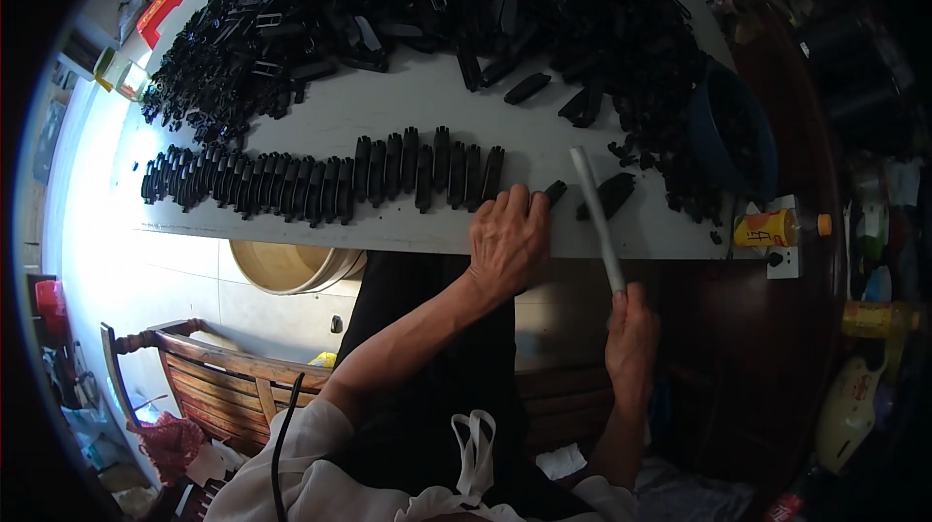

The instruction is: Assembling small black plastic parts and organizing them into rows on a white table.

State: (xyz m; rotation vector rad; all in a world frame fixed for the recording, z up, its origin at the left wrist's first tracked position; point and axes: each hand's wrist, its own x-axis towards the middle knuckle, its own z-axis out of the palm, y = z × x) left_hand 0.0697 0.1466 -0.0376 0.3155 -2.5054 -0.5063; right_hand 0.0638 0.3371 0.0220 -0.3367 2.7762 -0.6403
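My right hand (631, 337), at the table's front edge, is closed round the lower end of a long pale grey stick (598, 216), which points up over the tabletop. My left hand (510, 238) lies at the front edge with its fingers bent down and close together. From beside its fingertips sticks out the end of a black plastic part (555, 193); the rest is hidden under the hand. Another black part (612, 195) lies just behind the stick. Left of my left hand runs a row of narrow black parts (311, 187), standing side by side.
A big heap of black parts (388, 7) covers the far side of the white table (320, 114). At the right are a blue basin (704, 124) and a yellow-labelled bottle (767, 229). Below the table stand a bucket (282, 269) and a wooden chair (214, 376).
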